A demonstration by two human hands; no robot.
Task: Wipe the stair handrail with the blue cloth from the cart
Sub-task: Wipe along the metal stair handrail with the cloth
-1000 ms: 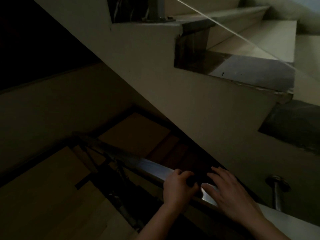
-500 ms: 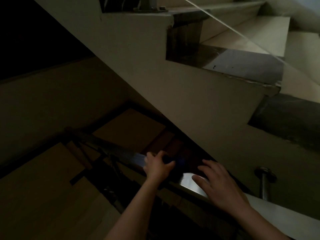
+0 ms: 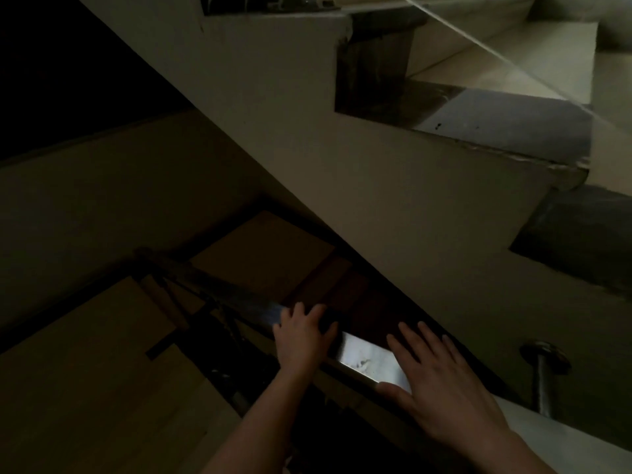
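Note:
A flat metal handrail [image 3: 369, 360] runs diagonally from the lower right up to the left, with one shiny lit patch between my hands. My left hand [image 3: 301, 336] grips over the rail and presses a dark cloth [image 3: 329, 323] against it. The cloth shows only as a dark patch under my fingers, and its blue colour is hard to make out in the dim light. My right hand [image 3: 441, 388] lies flat on the rail nearer to me, fingers spread, holding nothing.
The stairwell is very dark. The concrete side of an upper flight [image 3: 342, 165] rises just beyond the rail, with steps [image 3: 506, 124] at the top right. A metal post [image 3: 543, 371] stands at the right. Thin balusters [image 3: 222, 316] and lower steps [image 3: 102, 354] lie below left.
My left hand has slid with the cloth along the rail, away from my right hand, toward the upper left. More shiny rail now shows between the hands. My right hand stays flat on the rail.

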